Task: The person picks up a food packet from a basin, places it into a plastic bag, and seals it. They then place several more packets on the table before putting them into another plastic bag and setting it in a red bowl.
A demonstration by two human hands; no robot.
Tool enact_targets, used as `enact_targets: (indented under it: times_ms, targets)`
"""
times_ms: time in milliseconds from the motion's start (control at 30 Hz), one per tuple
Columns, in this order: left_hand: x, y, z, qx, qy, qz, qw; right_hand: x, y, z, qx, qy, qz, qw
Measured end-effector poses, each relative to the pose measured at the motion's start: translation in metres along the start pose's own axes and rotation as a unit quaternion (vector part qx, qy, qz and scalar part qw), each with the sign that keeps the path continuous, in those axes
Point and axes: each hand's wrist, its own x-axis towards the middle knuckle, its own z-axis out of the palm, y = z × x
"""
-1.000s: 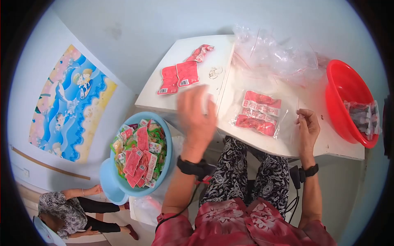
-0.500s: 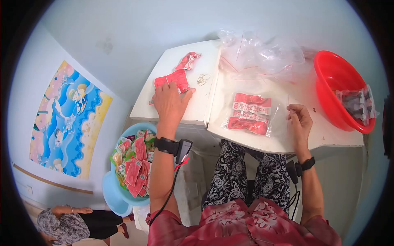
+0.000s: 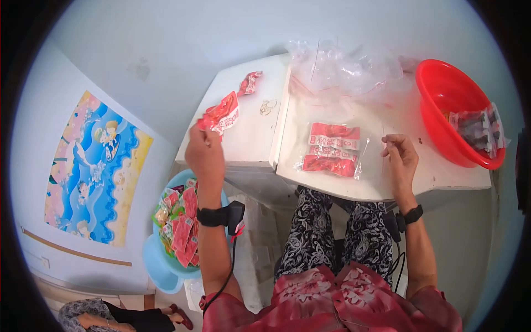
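Note:
My left hand is closed on the near end of a red packet over the left part of the white table. Another small red packet lies just beyond it. In front of me, a clear bag with two red packets inside lies flat on the table. My right hand is to the right of that bag, with its thumb and index finger pinched together at the bag's clear edge, which is hard to see.
Clear plastic bags are heaped at the back. A red basin holding dark packets stands at the right. Below the table's left side is a blue basin full of packets. A person is at the lower left.
My left hand has drawn back toward the left and now pinches the red packet, which has turned and lifted at its near end. My right hand has barely moved.

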Motion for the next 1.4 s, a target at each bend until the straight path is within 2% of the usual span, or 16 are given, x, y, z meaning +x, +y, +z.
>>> enact_targets:
  times_ms: [67, 100, 167, 267, 500, 533, 667, 700, 800, 833, 933, 967, 1100, 1133, 1267, 1400]
  targets:
    - [-0.005, 0.006, -0.017, -0.195, 0.027, -0.134, 0.971, -0.004, -0.004, -0.001, 0.001, 0.031, -0.036, 0.999]
    - [-0.010, -0.003, -0.019, -0.250, 0.041, -0.124, 0.959, -0.003, -0.007, 0.002, 0.006, 0.033, -0.056, 0.998]
    - [-0.027, 0.008, -0.022, -0.411, 0.015, -0.239, 0.880, -0.005, -0.009, -0.002, -0.055, 0.047, -0.077, 0.994]
    - [-0.064, 0.043, -0.004, -0.510, -0.006, -0.210, 0.834, -0.008, -0.005, 0.005, -0.061, 0.063, -0.112, 0.990]
    - [-0.119, 0.153, 0.024, -0.750, -0.149, -0.294, 0.573, -0.050, -0.078, 0.052, -0.164, -0.119, -0.167, 0.965]
    - [-0.123, 0.167, 0.029, -0.783, -0.109, -0.279, 0.544, -0.053, -0.080, 0.059, -0.161, -0.100, -0.153, 0.970]
    - [-0.154, 0.193, 0.042, -0.771, -0.176, -0.264, 0.552, -0.069, -0.078, 0.062, -0.099, -0.020, -0.025, 0.995]
    - [-0.153, 0.198, 0.031, -0.795, -0.185, -0.289, 0.500, -0.073, -0.089, 0.068, -0.075, -0.005, -0.017, 0.997]
    - [-0.169, 0.192, 0.035, -0.792, -0.254, -0.286, 0.476, -0.070, -0.094, 0.059, -0.011, -0.019, -0.007, 1.000]
    - [-0.170, 0.182, 0.034, -0.737, -0.314, -0.281, 0.528, -0.063, -0.089, 0.045, 0.005, -0.031, -0.003, 0.999]
    - [-0.169, 0.159, 0.014, -0.597, -0.281, -0.176, 0.731, -0.052, -0.080, 0.003, 0.048, -0.079, 0.017, 0.996]
    - [-0.169, 0.154, 0.014, -0.604, -0.246, -0.150, 0.743, -0.053, -0.088, -0.007, 0.001, -0.148, 0.043, 0.988]
    - [-0.166, 0.150, 0.012, -0.704, -0.336, -0.226, 0.583, -0.071, -0.094, -0.026, -0.104, -0.308, 0.147, 0.934]
    - [-0.163, 0.149, 0.007, -0.635, -0.336, -0.184, 0.671, -0.077, -0.097, -0.022, -0.108, -0.311, 0.161, 0.930]
    - [-0.181, 0.155, 0.020, -0.647, -0.317, -0.343, 0.603, -0.084, -0.091, -0.027, -0.102, -0.255, 0.190, 0.943]
    - [-0.191, 0.165, 0.030, -0.631, -0.281, -0.366, 0.623, -0.101, -0.082, -0.029, 0.034, -0.168, 0.290, 0.942]
